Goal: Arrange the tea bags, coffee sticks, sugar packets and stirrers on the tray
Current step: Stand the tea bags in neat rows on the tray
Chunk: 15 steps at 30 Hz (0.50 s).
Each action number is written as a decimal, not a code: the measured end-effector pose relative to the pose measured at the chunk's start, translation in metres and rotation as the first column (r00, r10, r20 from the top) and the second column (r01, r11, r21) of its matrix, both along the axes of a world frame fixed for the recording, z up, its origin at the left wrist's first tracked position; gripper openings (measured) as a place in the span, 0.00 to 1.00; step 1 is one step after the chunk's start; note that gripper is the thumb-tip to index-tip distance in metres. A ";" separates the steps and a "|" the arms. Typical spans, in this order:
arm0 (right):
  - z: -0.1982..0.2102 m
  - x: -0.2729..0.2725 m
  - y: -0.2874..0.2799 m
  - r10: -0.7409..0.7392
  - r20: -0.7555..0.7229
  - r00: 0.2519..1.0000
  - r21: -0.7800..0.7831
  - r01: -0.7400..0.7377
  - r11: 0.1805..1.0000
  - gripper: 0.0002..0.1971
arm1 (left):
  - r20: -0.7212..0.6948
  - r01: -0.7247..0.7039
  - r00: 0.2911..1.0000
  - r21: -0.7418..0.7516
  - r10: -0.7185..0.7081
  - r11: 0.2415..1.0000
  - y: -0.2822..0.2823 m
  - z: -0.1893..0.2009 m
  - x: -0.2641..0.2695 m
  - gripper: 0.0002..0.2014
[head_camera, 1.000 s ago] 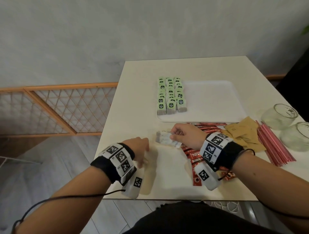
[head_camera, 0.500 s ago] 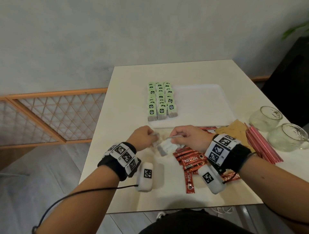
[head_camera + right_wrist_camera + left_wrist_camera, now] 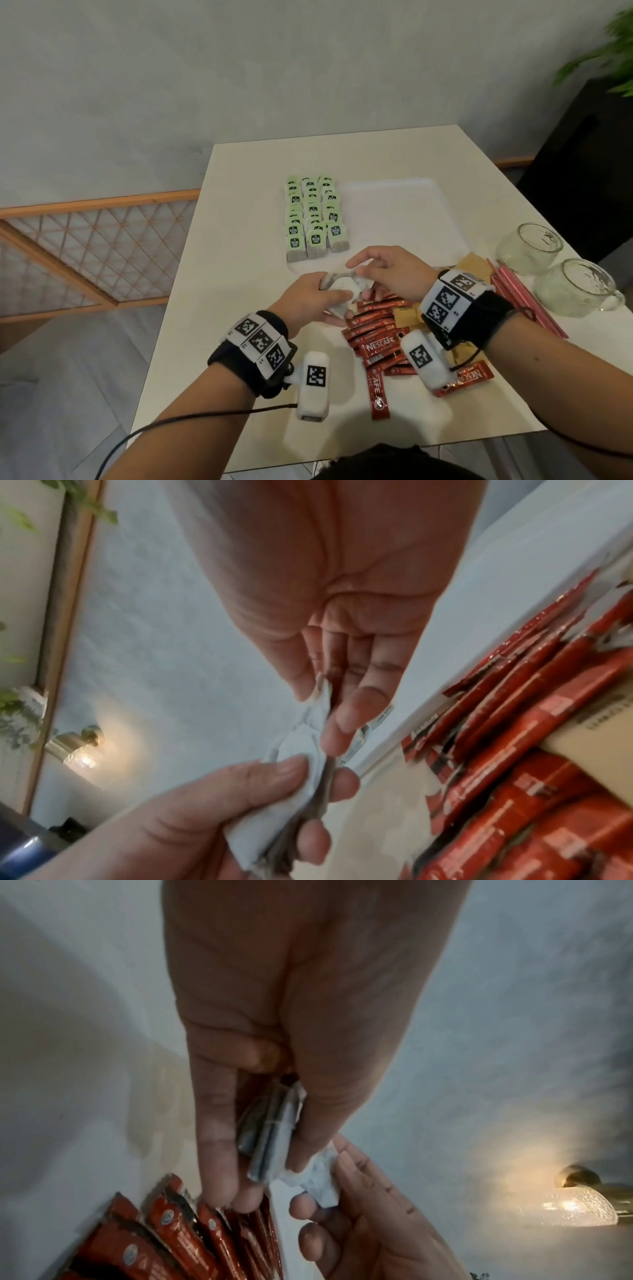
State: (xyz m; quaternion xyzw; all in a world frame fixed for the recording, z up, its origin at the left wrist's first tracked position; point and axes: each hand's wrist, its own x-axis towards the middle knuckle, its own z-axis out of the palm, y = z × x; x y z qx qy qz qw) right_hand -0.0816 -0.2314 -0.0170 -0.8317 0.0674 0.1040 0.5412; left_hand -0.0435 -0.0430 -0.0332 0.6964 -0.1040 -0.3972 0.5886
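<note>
Thumbs and fingertips of left hand (image 3: 310, 297) and right hand (image 3: 390, 270) — pinching tea bags (image 3: 342, 291).

Head view: we look forward and down from above over the table (image 3: 239, 205).
Left wrist view: we look close along the left hand (image 3: 308, 1015).
Right wrist view: we look close along the right hand (image 3: 342, 574).
Shared: both hands, the coffee sticks (image 3: 376, 342).

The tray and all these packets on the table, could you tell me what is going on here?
A person is sorting drink supplies. Both hands, left and right, hold a small bunch of tea bags just in front of the tray, where three rows of tea bags already lie. Coffee sticks, sugar packets and stirrers wait on the table.
</note>
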 end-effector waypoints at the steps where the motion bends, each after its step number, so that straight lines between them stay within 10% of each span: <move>1: 0.002 0.000 -0.002 -0.014 -0.018 1.000 0.033 0.014 0.999 0.08 | -0.006 -0.012 1.000 -0.006 0.012 1.000 0.000 -0.001 0.001 0.13; 15: 0.007 0.042 -0.025 -0.050 -0.033 0.998 -0.038 0.048 0.998 0.15 | -0.062 -0.300 0.953 -0.037 0.297 0.953 0.013 0.003 0.037 0.09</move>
